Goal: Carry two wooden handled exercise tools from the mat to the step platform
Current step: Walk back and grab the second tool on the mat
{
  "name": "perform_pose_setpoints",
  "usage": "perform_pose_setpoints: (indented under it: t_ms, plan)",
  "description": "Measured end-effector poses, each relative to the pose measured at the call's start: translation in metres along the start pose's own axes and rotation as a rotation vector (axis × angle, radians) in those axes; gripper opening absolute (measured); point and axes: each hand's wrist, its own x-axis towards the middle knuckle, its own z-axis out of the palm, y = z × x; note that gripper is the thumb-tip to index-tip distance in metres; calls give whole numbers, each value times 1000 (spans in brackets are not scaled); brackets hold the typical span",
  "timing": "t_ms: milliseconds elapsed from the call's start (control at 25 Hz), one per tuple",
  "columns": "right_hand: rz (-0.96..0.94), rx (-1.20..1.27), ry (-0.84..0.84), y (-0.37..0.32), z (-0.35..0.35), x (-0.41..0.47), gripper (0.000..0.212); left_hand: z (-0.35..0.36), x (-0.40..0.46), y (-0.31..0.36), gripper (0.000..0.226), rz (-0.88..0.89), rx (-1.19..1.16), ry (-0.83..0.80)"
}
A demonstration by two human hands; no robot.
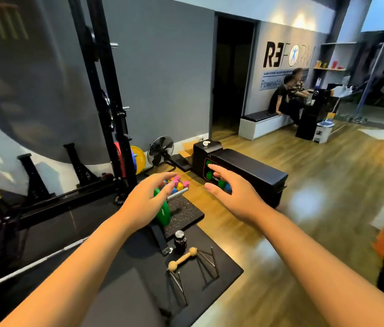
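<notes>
Closest in, on a smooth black mat (139,286) on the floor, lies a wooden handled tool (182,258): a pale round bar with a ball-shaped knob at each end, set on thin dark metal frames shaped like triangles. Only this one can be made out, and neither hand touches it. Just beyond it stands a small dark jar (180,241) with a shiny cap, and next to that a speckled rubber slab (186,212) with a green weight plate (162,212) on it. Both bare arms reach forward above the mat. The left hand (147,200) is spread with relaxed fingers and holds nothing; the right hand (233,195) is likewise apart, fingers straight, empty. Behind the left hand sits a blurred heap of pink, yellow and blue blocks (178,184). Past the right hand stands a long black padded box (250,175) on the glossy wood floor (304,208). To the left rises a black steel rack (106,102), with a yellow plate (139,159) and a round fan (160,151) near its foot. On the far grey wall large letters read "REFORM" (289,55), with "Powered by" beneath, above two people seated on a white bench (264,126).
</notes>
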Motion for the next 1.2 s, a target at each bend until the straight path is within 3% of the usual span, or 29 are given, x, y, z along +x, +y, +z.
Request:
perform_pose_setpoints:
  t_ms: [320, 720, 920, 1200]
  plan:
    - [-138, -10, -159, 94, -39, 172, 67, 43, 140, -26, 46, -122, 24, 138]
    - [-81, 77, -252, 200, 8, 329, 43, 102, 267, -160, 36, -317, 14, 106]
    - [-65, 52, -293, 238, 18, 401, 47, 118, 321, -209, 35, -392, -10, 103]
    - [-94, 135, -457, 287, 82, 490, 69, 139, 379, -260, 37, -475, 71, 108]
